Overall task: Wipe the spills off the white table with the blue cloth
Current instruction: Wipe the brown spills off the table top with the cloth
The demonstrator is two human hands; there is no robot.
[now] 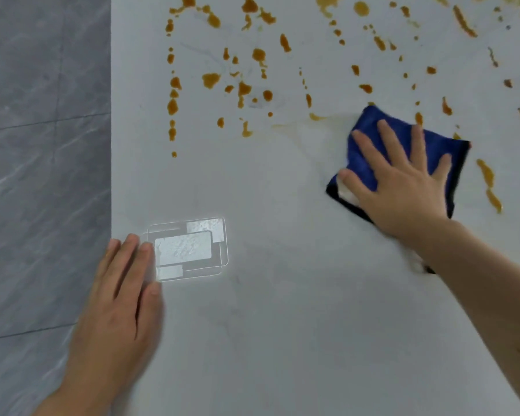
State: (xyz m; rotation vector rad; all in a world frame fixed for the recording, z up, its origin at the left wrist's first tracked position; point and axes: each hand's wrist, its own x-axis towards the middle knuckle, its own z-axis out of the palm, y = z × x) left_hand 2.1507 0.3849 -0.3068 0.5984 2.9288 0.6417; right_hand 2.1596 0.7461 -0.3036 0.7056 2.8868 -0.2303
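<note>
Right hand, fingers spread flat, presses blue cloth on white desk among orange spills. Left hand rests flat, released, at desk edge.

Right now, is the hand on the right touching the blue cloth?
Touching. The head view shows the right hand lying flat on the blue cloth, its straight fingers spread across the cloth's top, pressing it onto the white table.

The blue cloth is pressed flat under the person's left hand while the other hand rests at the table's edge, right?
Not quite. The head view shows the right hand pressing the blue cloth flat; the left hand rests at the white table's edge.
</note>
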